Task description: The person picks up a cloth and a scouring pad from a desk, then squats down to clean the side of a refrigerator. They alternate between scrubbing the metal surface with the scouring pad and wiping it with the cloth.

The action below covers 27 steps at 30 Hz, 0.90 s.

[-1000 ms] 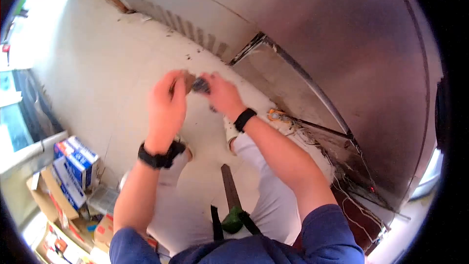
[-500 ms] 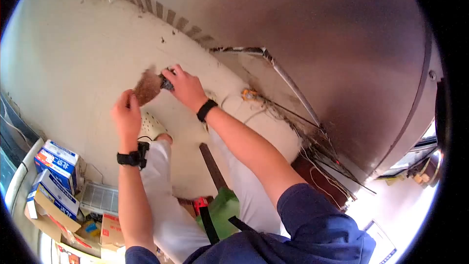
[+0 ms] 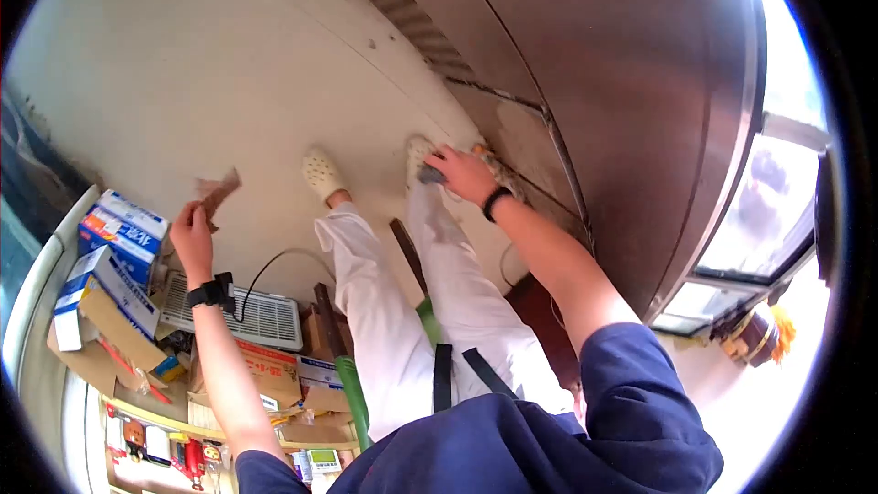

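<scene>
Left fingers (image 3: 190,213) pinch brown scrap (image 3: 218,192), right fingers (image 3: 443,159) grey lump (image 3: 430,175); pale specked floor (image 3: 210,82), cartons (image 3: 117,247).

Floor (image 3: 183,82): pale, speckled dark near brown panel (image 3: 640,82). Panel: large, smooth, faint sheen, upper right. Window (image 3: 768,192): dark-framed, far right, bright white light. Shelf (image 3: 174,419): lower left, yellowish edge.

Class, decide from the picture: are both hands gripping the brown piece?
No: only the left hand grips the brown piece, while the right hand, well apart, holds a small dark-grey object.
</scene>
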{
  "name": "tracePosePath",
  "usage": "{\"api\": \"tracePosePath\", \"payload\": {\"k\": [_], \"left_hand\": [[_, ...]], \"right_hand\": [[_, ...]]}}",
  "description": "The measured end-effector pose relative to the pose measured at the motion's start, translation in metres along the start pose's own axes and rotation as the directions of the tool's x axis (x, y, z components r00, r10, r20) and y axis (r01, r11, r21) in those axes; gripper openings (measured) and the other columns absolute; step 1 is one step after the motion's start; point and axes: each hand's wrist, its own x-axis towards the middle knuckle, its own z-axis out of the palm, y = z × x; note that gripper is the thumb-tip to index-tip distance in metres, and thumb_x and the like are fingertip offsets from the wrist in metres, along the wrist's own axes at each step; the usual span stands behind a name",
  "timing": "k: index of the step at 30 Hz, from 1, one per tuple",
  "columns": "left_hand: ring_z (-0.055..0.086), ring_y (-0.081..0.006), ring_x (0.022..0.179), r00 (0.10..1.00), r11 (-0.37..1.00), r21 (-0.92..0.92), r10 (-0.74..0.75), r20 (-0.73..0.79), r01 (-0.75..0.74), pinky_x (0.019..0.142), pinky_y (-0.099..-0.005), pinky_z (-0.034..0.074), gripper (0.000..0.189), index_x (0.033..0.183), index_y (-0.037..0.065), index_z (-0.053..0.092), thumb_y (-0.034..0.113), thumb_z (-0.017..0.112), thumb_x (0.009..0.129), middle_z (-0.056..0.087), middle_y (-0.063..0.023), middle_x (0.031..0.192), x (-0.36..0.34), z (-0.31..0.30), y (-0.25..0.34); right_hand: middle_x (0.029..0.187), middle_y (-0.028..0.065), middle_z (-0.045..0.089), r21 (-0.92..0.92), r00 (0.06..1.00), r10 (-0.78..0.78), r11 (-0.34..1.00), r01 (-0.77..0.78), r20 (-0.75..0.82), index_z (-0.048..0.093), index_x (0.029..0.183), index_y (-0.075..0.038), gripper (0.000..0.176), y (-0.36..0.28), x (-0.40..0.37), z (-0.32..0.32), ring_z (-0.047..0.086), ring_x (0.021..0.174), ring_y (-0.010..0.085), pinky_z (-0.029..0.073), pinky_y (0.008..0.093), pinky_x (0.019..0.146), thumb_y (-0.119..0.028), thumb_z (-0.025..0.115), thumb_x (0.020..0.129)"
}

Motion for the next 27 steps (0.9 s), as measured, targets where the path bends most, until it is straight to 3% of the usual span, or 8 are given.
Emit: {"api": "tracePosePath", "payload": {"k": [2, 9, 12, 14, 20, 21, 23, 27], "left_hand": [[0.058, -0.0105, 0.069, 0.986, 0.992, 0.020, 0.129, -0.102, -0.127, 0.061, -0.0286, 0.048, 0.025, 0.104, -0.007, 0.068, 0.014, 0.058, 0.095, 0.068, -0.0073, 0.078, 0.005, -0.028, -0.002], [0.059, -0.0106, 0.069, 0.998, 0.996, -0.094, -0.005, -0.070, -0.001, 0.062, -0.0275, 0.049, 0.023, 0.107, -0.005, 0.065, 0.013, 0.056, 0.097, 0.067, -0.0060, 0.080, 0.012, -0.098, 0.098], [0.067, -0.0222, 0.087, 0.996, 0.988, 0.143, 0.073, -0.053, -0.065, 0.081, -0.0327, 0.051, 0.022, 0.107, -0.005, 0.064, 0.012, 0.053, 0.098, 0.071, -0.0151, 0.095, 0.041, -0.117, 0.129], [0.067, -0.0247, 0.086, 0.991, 0.971, 0.209, 0.124, -0.047, -0.112, 0.082, -0.0350, 0.052, 0.023, 0.108, -0.005, 0.063, 0.014, 0.053, 0.098, 0.070, -0.0177, 0.096, 0.068, -0.125, 0.165], [0.066, -0.0205, 0.083, 0.957, 0.952, 0.178, 0.213, 0.195, -0.248, 0.075, -0.0328, 0.052, 0.025, 0.114, -0.003, 0.061, 0.016, 0.055, 0.098, 0.071, -0.0173, 0.092, 0.196, -0.123, 0.313], [0.065, -0.0201, 0.082, 0.929, 0.943, 0.157, 0.243, 0.281, -0.294, 0.074, -0.0328, 0.051, 0.027, 0.117, -0.003, 0.060, 0.016, 0.055, 0.098, 0.071, -0.0179, 0.092, 0.216, -0.116, 0.345], [0.070, -0.0366, 0.093, 0.832, 0.867, 0.141, 0.396, 0.389, -0.478, 0.078, -0.0379, 0.054, 0.031, 0.119, -0.001, 0.059, 0.021, 0.058, 0.098, 0.071, -0.0223, 0.101, 0.244, -0.098, 0.410], [0.070, -0.0352, 0.097, 0.660, 0.789, 0.120, 0.407, 0.632, -0.602, 0.080, -0.0384, 0.054, 0.033, 0.120, -0.001, 0.059, 0.022, 0.060, 0.096, 0.071, -0.0217, 0.105, 0.296, -0.057, 0.480]], "right_hand": [[0.121, 0.0086, 0.055, -0.027, 0.999, 0.045, 0.999, -0.045, 0.013, 0.055, 0.126, -0.021, 0.052, -0.005, -0.017, -0.017, 0.065, 0.098, 0.0321, 0.055, 0.0457, 0.076, -0.011, 0.072, 0.079], [0.125, 0.0092, 0.055, -0.007, 0.931, 0.362, 0.932, -0.362, 0.045, 0.056, 0.128, -0.019, 0.049, -0.039, -0.031, -0.082, 0.065, 0.099, 0.0359, 0.054, 0.0456, 0.082, -0.018, 0.074, 0.082], [0.129, 0.0093, 0.053, 0.078, 0.888, 0.459, 0.885, -0.458, 0.008, 0.054, 0.132, -0.018, 0.051, -0.057, -0.013, -0.089, 0.065, 0.099, 0.0341, 0.055, 0.0449, 0.081, -0.017, 0.074, 0.085], [0.127, 0.0095, 0.054, 0.214, 0.850, 0.525, 0.836, -0.506, -0.041, 0.055, 0.131, -0.017, 0.046, -0.076, 0.016, -0.102, 0.065, 0.101, 0.0339, 0.056, 0.0439, 0.084, -0.019, 0.072, 0.087], [0.122, 0.0114, 0.056, 0.522, 0.740, 0.672, 0.641, -0.563, -0.027, 0.054, 0.129, -0.016, 0.045, -0.135, 0.140, -0.144, 0.063, 0.102, 0.0356, 0.054, 0.0441, 0.085, -0.022, 0.072, 0.087], [0.125, 0.0118, 0.055, 0.571, 0.721, 0.688, 0.623, -0.535, -0.075, 0.055, 0.129, -0.016, 0.043, -0.149, 0.159, -0.156, 0.064, 0.102, 0.0352, 0.055, 0.0434, 0.085, -0.025, 0.070, 0.089], [0.123, 0.0123, 0.056, 0.652, 0.718, 0.687, 0.596, -0.469, -0.112, 0.056, 0.127, -0.015, 0.042, -0.161, 0.198, -0.175, 0.063, 0.102, 0.0355, 0.054, 0.0433, 0.086, -0.025, 0.070, 0.090], [0.119, 0.0143, 0.058, 0.758, 0.683, 0.713, 0.531, -0.378, -0.159, 0.056, 0.126, -0.014, 0.042, -0.174, 0.245, -0.209, 0.061, 0.105, 0.0367, 0.052, 0.0438, 0.088, -0.025, 0.069, 0.088]]}}
